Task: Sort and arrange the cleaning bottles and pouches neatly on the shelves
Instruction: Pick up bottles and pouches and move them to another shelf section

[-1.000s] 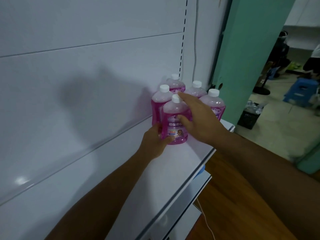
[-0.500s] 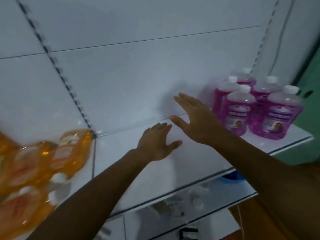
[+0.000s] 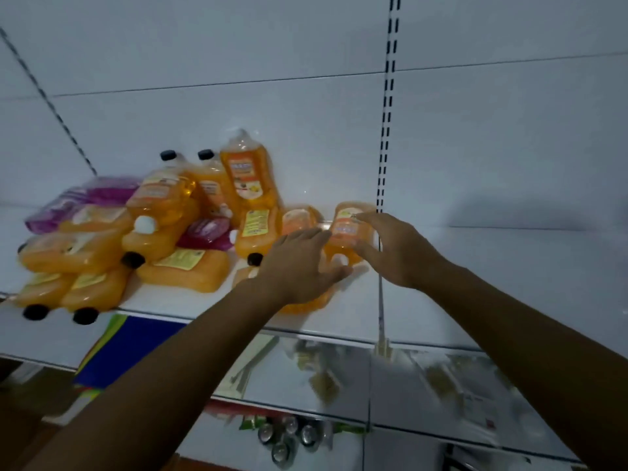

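Facing a different stretch of white shelf [image 3: 190,302] than half a second ago, I no longer see the pink bottles; a heap of orange bottles [image 3: 112,246] and purple pouches [image 3: 85,195] sprawls from nine to eleven o'clock. My right hand [image 3: 396,253] now curls round one orange bottle [image 3: 348,229] near the centre. My left hand [image 3: 302,266], fingers spread and holding nothing, touches that bottle's left side.
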`<state>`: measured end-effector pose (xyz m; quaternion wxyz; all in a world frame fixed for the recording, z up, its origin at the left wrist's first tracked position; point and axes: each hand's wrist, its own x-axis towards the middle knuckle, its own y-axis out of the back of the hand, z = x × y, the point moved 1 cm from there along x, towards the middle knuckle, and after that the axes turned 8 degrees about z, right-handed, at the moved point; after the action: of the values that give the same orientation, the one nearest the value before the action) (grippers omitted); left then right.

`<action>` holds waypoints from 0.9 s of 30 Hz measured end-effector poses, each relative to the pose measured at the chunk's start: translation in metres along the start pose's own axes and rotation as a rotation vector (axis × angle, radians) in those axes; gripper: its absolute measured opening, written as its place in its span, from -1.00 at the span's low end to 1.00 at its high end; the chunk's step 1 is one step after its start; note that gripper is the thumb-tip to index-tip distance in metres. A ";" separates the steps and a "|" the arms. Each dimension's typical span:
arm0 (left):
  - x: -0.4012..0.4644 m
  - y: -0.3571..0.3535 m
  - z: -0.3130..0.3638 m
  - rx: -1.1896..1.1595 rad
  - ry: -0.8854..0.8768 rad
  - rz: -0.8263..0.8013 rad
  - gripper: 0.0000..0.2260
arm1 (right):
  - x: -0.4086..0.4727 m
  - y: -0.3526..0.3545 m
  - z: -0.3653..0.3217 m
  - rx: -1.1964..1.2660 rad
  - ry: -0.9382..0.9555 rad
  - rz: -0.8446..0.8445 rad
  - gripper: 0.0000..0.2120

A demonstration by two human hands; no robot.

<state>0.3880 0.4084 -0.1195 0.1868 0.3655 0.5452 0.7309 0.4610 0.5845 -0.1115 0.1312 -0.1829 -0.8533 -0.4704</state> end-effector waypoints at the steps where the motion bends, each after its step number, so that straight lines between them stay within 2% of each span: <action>1: -0.010 0.005 -0.014 -0.005 0.021 -0.008 -0.28 | -0.001 -0.010 -0.007 -0.027 -0.004 -0.038 -0.46; 7: -0.055 0.004 -0.065 0.045 0.035 -0.106 -0.20 | -0.015 -0.051 -0.030 -0.106 -0.044 -0.111 -0.52; 13: -0.062 -0.002 -0.074 0.134 0.020 -0.109 -0.22 | -0.030 -0.064 -0.032 -0.074 -0.037 -0.242 -0.48; 18: -0.058 0.001 -0.067 0.111 0.052 -0.116 -0.23 | -0.030 -0.058 -0.025 0.004 0.044 -0.232 -0.45; 21: -0.059 0.006 -0.064 -0.205 0.156 -0.133 -0.26 | -0.023 -0.049 -0.023 0.114 0.002 -0.202 -0.47; 24: -0.059 0.014 -0.062 -0.655 0.328 -0.163 -0.38 | -0.011 -0.032 -0.022 0.471 -0.185 -0.102 -0.53; 27: -0.061 0.021 -0.060 -1.050 0.451 -0.140 -0.48 | 0.000 -0.018 -0.026 0.757 -0.264 -0.027 -0.61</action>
<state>0.3870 0.3209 -0.1281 0.2703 0.0217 0.1587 0.9494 0.4543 0.5538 -0.1119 0.0721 -0.1692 -0.9781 -0.0971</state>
